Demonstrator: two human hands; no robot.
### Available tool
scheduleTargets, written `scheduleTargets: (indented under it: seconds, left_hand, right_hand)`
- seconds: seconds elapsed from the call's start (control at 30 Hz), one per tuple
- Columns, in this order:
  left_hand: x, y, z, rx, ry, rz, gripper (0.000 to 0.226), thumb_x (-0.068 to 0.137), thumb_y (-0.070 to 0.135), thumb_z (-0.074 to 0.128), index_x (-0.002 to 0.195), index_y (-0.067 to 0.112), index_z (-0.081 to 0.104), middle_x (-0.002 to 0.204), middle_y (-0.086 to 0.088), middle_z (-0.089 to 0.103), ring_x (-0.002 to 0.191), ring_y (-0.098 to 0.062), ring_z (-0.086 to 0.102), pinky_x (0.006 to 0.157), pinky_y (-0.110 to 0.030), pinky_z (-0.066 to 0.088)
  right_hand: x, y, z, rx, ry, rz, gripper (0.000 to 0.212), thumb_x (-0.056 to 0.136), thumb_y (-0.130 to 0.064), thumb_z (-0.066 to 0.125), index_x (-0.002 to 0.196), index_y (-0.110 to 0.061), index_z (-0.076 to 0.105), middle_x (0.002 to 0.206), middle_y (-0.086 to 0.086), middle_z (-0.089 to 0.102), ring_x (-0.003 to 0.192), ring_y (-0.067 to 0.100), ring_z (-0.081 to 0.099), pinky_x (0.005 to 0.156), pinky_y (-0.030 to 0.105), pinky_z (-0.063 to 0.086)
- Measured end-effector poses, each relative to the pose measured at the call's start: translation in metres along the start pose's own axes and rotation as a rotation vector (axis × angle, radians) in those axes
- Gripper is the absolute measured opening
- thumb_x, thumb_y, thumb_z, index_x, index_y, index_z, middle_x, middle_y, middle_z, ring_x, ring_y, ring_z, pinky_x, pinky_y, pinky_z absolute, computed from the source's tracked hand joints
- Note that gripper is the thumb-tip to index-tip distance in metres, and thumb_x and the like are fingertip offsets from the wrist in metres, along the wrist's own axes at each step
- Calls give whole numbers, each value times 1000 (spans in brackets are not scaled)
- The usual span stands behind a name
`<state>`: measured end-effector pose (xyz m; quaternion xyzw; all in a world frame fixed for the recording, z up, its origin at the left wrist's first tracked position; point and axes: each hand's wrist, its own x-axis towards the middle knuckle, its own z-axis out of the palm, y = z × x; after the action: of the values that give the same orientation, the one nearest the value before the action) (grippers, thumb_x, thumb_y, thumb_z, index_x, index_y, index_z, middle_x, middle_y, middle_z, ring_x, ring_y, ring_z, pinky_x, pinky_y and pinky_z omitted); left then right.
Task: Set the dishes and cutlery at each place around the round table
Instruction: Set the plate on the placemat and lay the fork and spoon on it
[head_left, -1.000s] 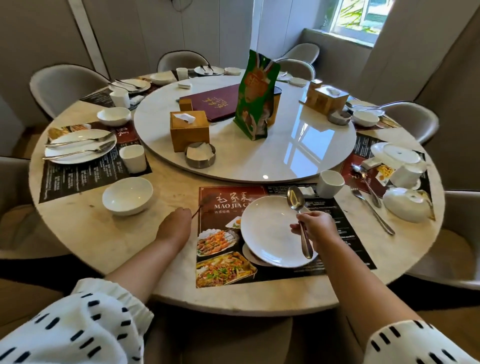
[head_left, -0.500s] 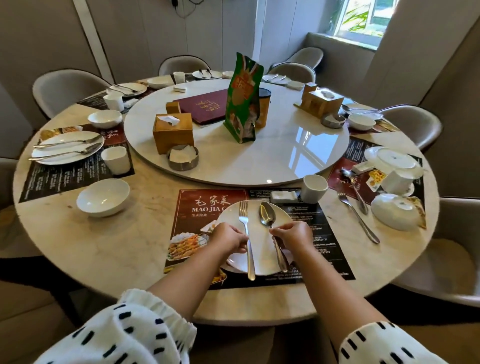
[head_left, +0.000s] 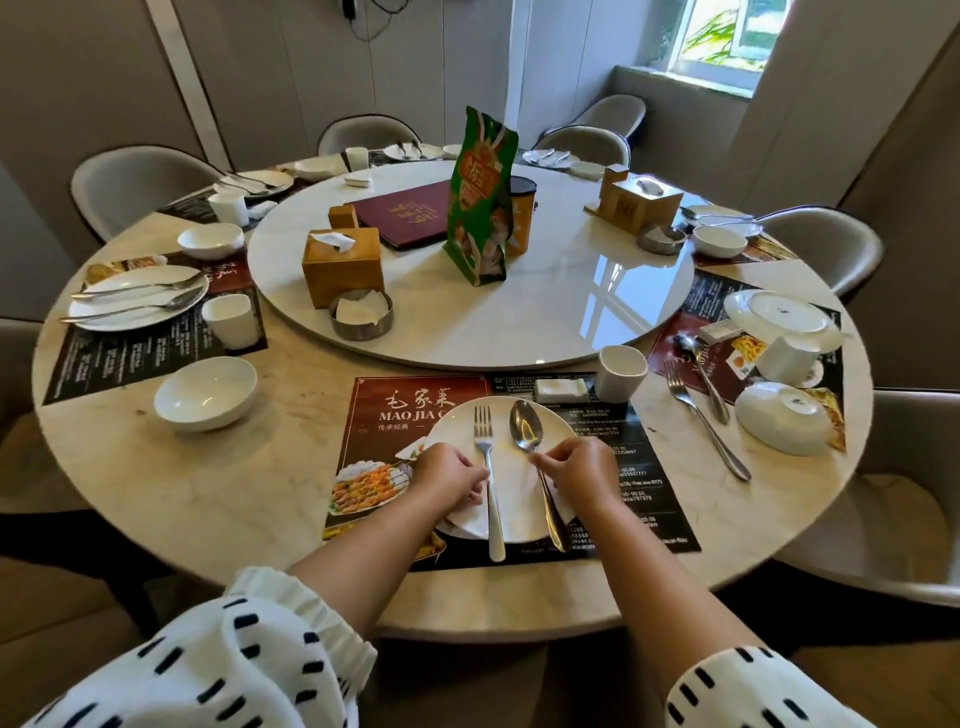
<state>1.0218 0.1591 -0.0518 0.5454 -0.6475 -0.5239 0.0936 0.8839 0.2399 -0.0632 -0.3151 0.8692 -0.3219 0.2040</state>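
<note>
While the left hand (head_left: 451, 477) pinches the fork (head_left: 484, 434) and the right hand (head_left: 583, 472) the spoon (head_left: 525, 429) on the plate (head_left: 513, 501), a jerky release could roll either off its rim.

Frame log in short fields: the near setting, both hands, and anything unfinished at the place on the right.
near plate: white round plate on the dark printed placemat
cutlery: silver fork and silver spoon lie side by side on the plate, handles toward the person
left hand: left hand pinches the fork handle
right hand: right hand pinches the spoon neck
right place: upturned white bowl; loose second fork beside it, not on a plate
status: near setting nearly arranged
</note>
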Motion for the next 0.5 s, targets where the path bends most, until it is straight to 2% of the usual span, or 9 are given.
scheduleTargets:
  seconds: [0.07,0.17,0.27,0.37,0.43,0.5]
  left_hand:
    - [-6,-4,-13,54,27,99,12,89,17,62,88,5,64,82,-9,66,67,-17,64,77,-35,58]
    - [-23,-21,-42,152,126,281,32,88,26,62,116,10,61,109,-6,63,94,-17,61,84,-30,51]
    - [-36,-57,-80,225,250,384,41,89,31,59,126,16,51,127,-4,51,115,-18,50,96,-30,43]
    - [-34,-100,-132,284,357,362,48,90,30,58,133,13,44,138,-7,42,130,-20,39,107,-28,31]
    - [-31,-120,-167,188,422,285,50,90,28,58,135,12,42,142,-9,37,131,-22,38,109,-31,30]
    - [-23,-133,-206,2,486,174,52,92,30,55,137,9,38,143,-10,37,127,-26,43,105,-35,36]
  right_hand:
    - [-7,-1,-1,2,64,-58,27,83,-33,67,93,-7,69,91,8,68,79,18,63,70,31,54]
    - [-22,-14,6,77,156,-183,20,86,-26,64,96,-9,68,102,7,62,88,18,59,72,28,50]
    - [-39,-42,27,114,178,-291,17,85,-21,66,96,-9,70,106,6,60,94,18,57,77,27,45]
    - [-54,-81,67,195,123,-333,16,85,-18,66,96,-8,70,101,5,61,84,15,58,68,16,41]
    - [-62,-106,96,217,62,-364,15,86,-18,64,97,-9,70,99,3,61,82,12,58,63,6,39]
    - [-67,-131,129,203,-5,-386,18,87,-20,63,102,-11,68,107,3,60,86,12,60,70,8,45]
